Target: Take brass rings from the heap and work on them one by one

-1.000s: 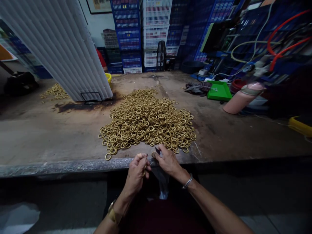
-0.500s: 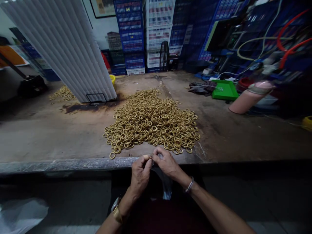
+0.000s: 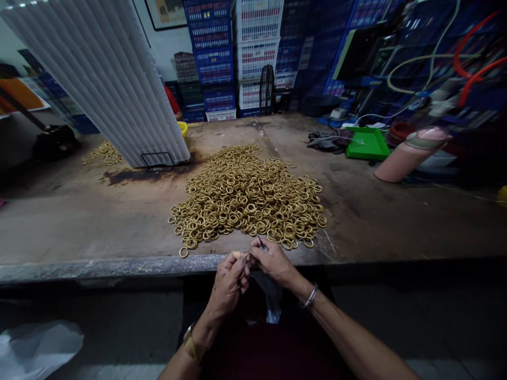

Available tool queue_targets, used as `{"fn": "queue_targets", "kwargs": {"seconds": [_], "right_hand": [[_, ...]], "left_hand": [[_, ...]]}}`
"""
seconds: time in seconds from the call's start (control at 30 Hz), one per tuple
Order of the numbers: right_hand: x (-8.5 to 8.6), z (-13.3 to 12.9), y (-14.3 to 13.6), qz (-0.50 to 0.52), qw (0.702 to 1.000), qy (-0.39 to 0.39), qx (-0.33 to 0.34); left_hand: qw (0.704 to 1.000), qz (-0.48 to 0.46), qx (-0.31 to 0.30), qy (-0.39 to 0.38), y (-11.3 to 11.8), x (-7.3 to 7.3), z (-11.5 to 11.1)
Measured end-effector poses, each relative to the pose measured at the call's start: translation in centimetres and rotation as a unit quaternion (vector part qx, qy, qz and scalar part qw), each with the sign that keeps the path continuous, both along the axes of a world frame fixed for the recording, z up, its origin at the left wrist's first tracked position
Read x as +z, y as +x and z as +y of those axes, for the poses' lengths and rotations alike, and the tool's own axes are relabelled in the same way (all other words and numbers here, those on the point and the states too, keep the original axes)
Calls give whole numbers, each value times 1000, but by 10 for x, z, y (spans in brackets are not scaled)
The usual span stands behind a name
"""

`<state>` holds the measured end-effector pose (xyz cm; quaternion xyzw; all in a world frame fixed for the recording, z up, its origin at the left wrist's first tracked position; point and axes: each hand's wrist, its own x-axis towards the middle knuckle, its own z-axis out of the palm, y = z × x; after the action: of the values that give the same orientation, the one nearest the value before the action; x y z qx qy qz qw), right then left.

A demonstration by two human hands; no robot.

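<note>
A big heap of brass-coloured rings lies on the worktable in front of me. Just over the table's near edge, my two hands meet fingertip to fingertip. My left hand is closed in a pinch on one brass ring, which is partly covered by the fingers. My right hand is closed against the same spot, with a thin dark pointed tool sticking up between its fingers. The rest of that tool is hidden. One loose ring sits by the front edge, left of my hands.
A tall white corrugated panel leans on the left, with a smaller ring pile behind it. To the right are a green tray, a pink bottle and dark gloves. Stacked crates stand at the back.
My hands stay together at the table edge. The right fingers have shifted slightly right and up, and the ring and the dark pointed tip show more clearly. The view has moved a little.
</note>
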<state>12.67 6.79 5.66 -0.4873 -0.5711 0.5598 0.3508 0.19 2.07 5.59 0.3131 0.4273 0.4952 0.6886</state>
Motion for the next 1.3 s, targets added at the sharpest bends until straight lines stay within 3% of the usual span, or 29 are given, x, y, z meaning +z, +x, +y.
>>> {"fn": "queue_targets", "kwargs": {"seconds": [0.13, 0.33, 0.6, 0.9, 1.1, 1.2, 1.3], "right_hand": [[-9, -2, 5, -120, 985, 121, -17], [-9, -12, 7, -232, 942, 222, 92], [-4, -13, 8, -270, 920, 239, 157], [1, -16, 3, -317, 905, 262, 109], [0, -11, 4, -322, 903, 239, 154], [-4, -6, 9, -378, 887, 215, 157], [-3, 2, 10, -447, 861, 214, 110]], "left_hand": [[1000, 12, 13, 3, -1, -2, 0], [997, 61, 19, 34, -3, -7, 1], [993, 101, 10, 62, -8, -13, 3], [993, 98, 23, 56, -7, -9, 2], [991, 119, 6, 66, -11, -8, -2], [996, 77, -4, 46, -12, -3, -6], [999, -29, -14, 6, -11, 5, -9]]}}
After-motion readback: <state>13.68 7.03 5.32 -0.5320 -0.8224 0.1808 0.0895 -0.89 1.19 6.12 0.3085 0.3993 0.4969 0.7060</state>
